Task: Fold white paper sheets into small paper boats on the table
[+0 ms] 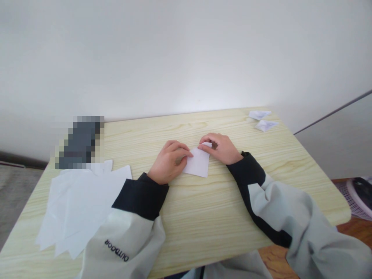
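A small white piece of paper, roughly square and seemingly folded, lies on the table in front of me. My left hand has its thumb and fingers closed on the paper's left edge. At the upper right corner, my right hand pinches the same paper between thumb and curled fingers. The lower right corner of the paper points toward me, uncovered. Parts of its left and top edges are hidden by my fingers.
Several loose white sheets are fanned out on the left of the wooden table. A dark, pixelated object lies behind them. Two folded paper shapes rest at the far right. A pink basket stands beyond the right edge.
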A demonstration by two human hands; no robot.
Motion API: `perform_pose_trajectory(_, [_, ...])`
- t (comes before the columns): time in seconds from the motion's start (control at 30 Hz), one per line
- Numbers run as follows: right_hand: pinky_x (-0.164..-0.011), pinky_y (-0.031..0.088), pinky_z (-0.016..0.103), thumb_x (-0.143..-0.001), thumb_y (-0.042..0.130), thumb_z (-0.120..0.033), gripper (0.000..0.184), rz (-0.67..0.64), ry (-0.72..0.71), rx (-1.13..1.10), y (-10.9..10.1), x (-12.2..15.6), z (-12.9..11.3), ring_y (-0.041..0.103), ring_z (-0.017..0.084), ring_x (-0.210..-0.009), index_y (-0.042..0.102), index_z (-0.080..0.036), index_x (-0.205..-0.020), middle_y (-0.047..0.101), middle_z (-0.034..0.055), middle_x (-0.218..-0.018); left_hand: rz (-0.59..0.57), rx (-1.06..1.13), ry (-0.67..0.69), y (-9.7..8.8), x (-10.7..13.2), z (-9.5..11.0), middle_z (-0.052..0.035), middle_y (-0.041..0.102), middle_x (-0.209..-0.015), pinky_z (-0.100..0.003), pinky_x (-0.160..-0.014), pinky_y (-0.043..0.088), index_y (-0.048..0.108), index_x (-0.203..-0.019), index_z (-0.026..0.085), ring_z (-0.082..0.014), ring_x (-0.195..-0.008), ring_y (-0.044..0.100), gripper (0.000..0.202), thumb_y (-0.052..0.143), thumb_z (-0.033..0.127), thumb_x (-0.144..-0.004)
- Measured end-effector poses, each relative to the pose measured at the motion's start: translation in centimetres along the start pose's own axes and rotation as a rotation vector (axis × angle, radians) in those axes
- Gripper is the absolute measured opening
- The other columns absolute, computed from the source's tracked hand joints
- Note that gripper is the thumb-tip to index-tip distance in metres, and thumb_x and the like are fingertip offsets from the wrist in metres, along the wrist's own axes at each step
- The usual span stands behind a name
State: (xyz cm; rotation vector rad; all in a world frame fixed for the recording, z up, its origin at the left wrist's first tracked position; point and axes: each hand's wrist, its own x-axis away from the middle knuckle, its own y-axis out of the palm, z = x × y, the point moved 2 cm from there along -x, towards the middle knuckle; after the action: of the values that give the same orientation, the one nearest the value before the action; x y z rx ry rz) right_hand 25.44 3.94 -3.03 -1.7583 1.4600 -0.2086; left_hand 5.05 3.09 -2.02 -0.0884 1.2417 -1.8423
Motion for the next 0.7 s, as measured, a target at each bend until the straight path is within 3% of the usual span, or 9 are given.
perform_pose_trajectory(0.1, [-0.068, 0.047, 0.028, -0.081, 0.065, -0.036, 0.021, 0.113, 0.002, 0.041, -0.05, 0.04, 0.36, 0.057, 0.015, -0.070, 0.063, -0.019, -0.093, 0.065, 0.0039, -0.086, -0.007, -0.085, 0.018, 0.02, 0.11, -0.19, -0.0049, 0.066, -0.101, -0.041, -0.093, 0.046, 0.072, -0.092, 0.021, -0.0219, -0.100, 0.054, 0.027, 0.050, 0.010, -0.082])
perform_pose_trajectory(0.2, [-0.084, 0.048, 0.036, -0.080, 0.066, -0.035, 0.025, 0.169, -0.059, 0.114, -0.05, 0.17, 0.38, 0.058, 0.021, -0.092, 0.063, -0.019, -0.099, 0.060, 0.0088, -0.102, 0.030, -0.163, -0.008, -0.07, 0.21, -0.34, -0.0063, 0.066, -0.101, -0.043, -0.092, 0.047, 0.072, -0.097, 0.021, -0.0227, -0.100, 0.054, 0.028, 0.050, 0.011, -0.083])
perform_pose_trajectory(0.3, [-0.095, 0.043, 0.041, -0.079, 0.067, -0.036, 0.025, 0.121, -0.106, 0.156, 0.10, 0.23, 0.27, 0.054, 0.024, -0.105, 0.064, -0.019, -0.098, 0.058, 0.0098, -0.106, 0.065, -0.197, -0.012, -0.12, 0.24, -0.33, -0.0087, 0.064, -0.106, -0.043, -0.095, 0.047, 0.072, -0.100, 0.019, -0.0234, -0.105, 0.054, 0.028, 0.050, 0.012, -0.084])
perform_pose_trajectory(0.43, [-0.095, 0.043, 0.041, -0.079, 0.067, -0.038, 0.024, 0.033, -0.118, 0.142, 0.21, 0.21, 0.10, 0.054, 0.024, -0.104, 0.064, -0.021, -0.096, 0.059, 0.0082, -0.104, 0.063, -0.189, -0.013, 0.05, 0.22, -0.41, -0.0074, 0.063, -0.117, -0.043, -0.099, 0.046, 0.071, -0.100, 0.020, -0.0228, -0.112, 0.054, 0.028, 0.049, 0.013, -0.084])
perform_pose_trajectory(0.6, [-0.096, 0.041, 0.042, -0.067, 0.076, -0.049, 0.046, -0.087, -0.155, 0.149, 0.36, 0.25, -0.09, 0.053, 0.025, -0.107, 0.065, -0.022, -0.103, 0.060, 0.0081, -0.113, 0.032, -0.184, -0.043, 0.28, 0.27, -0.65, -0.0066, 0.066, -0.117, -0.045, -0.102, 0.043, 0.069, -0.104, 0.020, -0.0230, -0.115, 0.055, 0.028, 0.048, 0.015, -0.085])
perform_pose_trajectory(0.7, [-0.094, 0.041, 0.041, -0.067, 0.076, -0.049, 0.045, -0.106, -0.185, 0.151, 0.37, 0.22, -0.11, 0.053, 0.024, -0.105, 0.066, -0.022, -0.102, 0.063, 0.0070, -0.112, 0.023, -0.182, -0.054, 0.24, 0.25, -0.59, -0.0061, 0.065, -0.119, -0.044, -0.102, 0.043, 0.069, -0.104, 0.021, -0.0228, -0.116, 0.054, 0.028, 0.048, 0.016, -0.086])
